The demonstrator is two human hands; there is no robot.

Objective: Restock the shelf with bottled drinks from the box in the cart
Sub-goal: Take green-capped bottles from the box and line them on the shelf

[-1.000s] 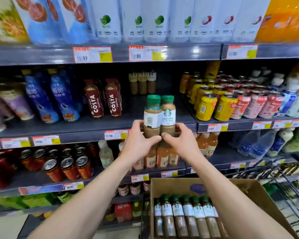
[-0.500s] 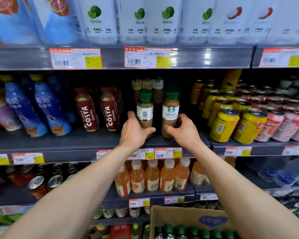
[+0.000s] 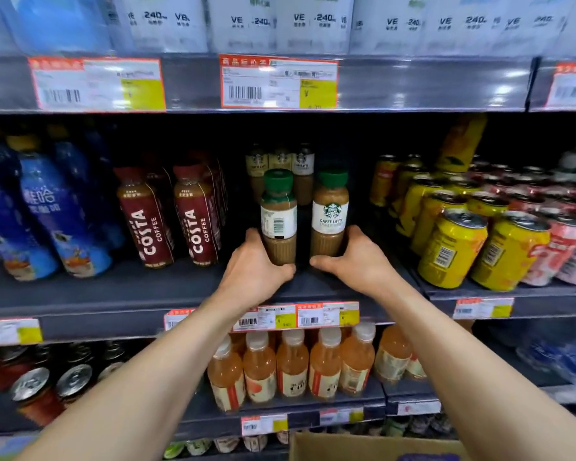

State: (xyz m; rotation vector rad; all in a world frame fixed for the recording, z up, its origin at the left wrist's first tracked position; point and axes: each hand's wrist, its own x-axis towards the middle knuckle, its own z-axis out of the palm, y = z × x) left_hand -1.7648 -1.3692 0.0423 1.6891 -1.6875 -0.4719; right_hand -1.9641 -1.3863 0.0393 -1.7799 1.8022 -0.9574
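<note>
My left hand (image 3: 255, 271) grips one green-capped latte bottle (image 3: 278, 217) and my right hand (image 3: 354, 261) grips another (image 3: 330, 214), both upright on the dark shelf (image 3: 140, 287). More of the same stand behind (blurred), with Costa bottles (image 3: 170, 214) to the left and yellow cans (image 3: 453, 247) to the right.

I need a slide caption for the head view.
Left hand grips the left latte bottle, right hand the right latte bottle, upright on the shelf.

- The left hand (image 3: 253, 271) reaches forward, arm outstretched, fingers and thumb curled round the base of the left bottle (image 3: 278, 224).
- The right hand (image 3: 358, 264) mirrors it, gripping the right bottle (image 3: 330, 217).
</note>
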